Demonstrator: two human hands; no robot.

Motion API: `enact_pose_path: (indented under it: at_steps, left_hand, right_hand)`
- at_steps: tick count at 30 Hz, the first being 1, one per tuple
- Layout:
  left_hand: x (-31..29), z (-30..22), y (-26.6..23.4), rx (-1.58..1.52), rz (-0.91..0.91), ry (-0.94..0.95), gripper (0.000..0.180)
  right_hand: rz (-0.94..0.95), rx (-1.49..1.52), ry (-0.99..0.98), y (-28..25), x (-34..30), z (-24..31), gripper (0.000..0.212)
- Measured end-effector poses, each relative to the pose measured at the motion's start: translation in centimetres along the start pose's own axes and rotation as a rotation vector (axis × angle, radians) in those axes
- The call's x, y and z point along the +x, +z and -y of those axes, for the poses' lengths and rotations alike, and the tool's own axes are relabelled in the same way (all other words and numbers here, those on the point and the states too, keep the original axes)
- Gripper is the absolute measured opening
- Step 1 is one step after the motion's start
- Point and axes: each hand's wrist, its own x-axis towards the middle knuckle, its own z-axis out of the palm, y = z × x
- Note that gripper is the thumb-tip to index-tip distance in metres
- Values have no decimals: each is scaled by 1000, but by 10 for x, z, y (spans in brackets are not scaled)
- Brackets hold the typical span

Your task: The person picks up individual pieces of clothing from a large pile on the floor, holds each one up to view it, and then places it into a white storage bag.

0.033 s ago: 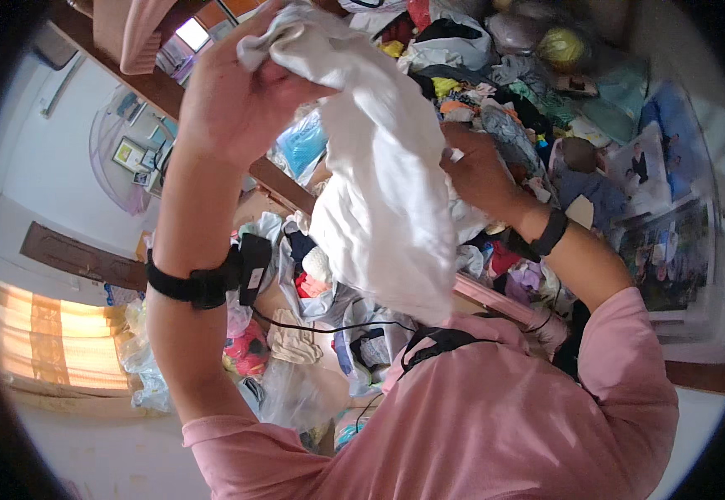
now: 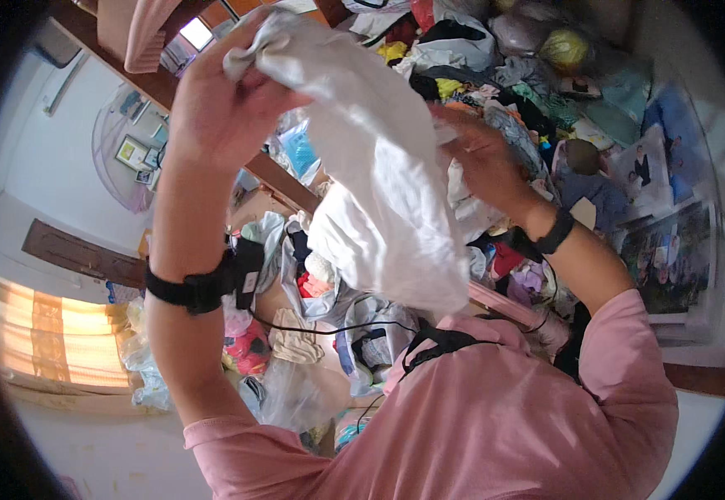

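Note:
A crumpled white cloth [image 2: 379,183] hangs in front of me at the middle of the view; its folds do not show what kind of garment or fabric piece it is. My left hand [image 2: 216,104] is raised at the upper left, closed on the cloth's bunched top corner. At the cloth's right edge is my right hand [image 2: 487,162], its fingers reaching toward the fabric. Those fingers are blurred and their tips partly hidden, so whether they grip it does not show.
A large heap of mixed clothes [image 2: 520,100] fills the upper right. Below the cloth stand open bags of clothes [image 2: 371,342] and a clear plastic bag [image 2: 291,392]. A wooden beam [image 2: 283,185] crosses behind my left hand. Large photo prints [image 2: 662,242] lie at the right.
My left hand has moved slightly left and down with the cloth. The cloth's lower end has swung right. My right hand has shifted slightly, its fingers looking less tightly bent.

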Motion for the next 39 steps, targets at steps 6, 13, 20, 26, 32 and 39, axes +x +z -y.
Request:
enact_pose_path:
  at_steps: [6, 13, 20, 26, 32, 39]
  left_hand:
    - [-52, -32, -109, 697, -526, -207, 20]
    - [-49, 5, -135, 566, -515, -193, 24]
    - [-55, 101, -48, 1252, 124, 461, 32]
    - [-32, 190, -16, 1138, -64, 435, 26]
    - [-21, 187, -47, 739, -200, 180, 20]
    - [6, 52, -55, 1042, -126, 399, 15]
  right_hand:
    - [-112, 699, 171, -39, 23, 26, 27]
    - [27, 899, 366, -27, 52, 52, 26]
    - [67, 826, 614, -32, 62, 76, 22]
    - [154, 783, 476, -48, 73, 96, 21]
    - [69, 498, 596, -99, 86, 87, 26]
    - [118, -145, 560, -160, 78, 57, 21]
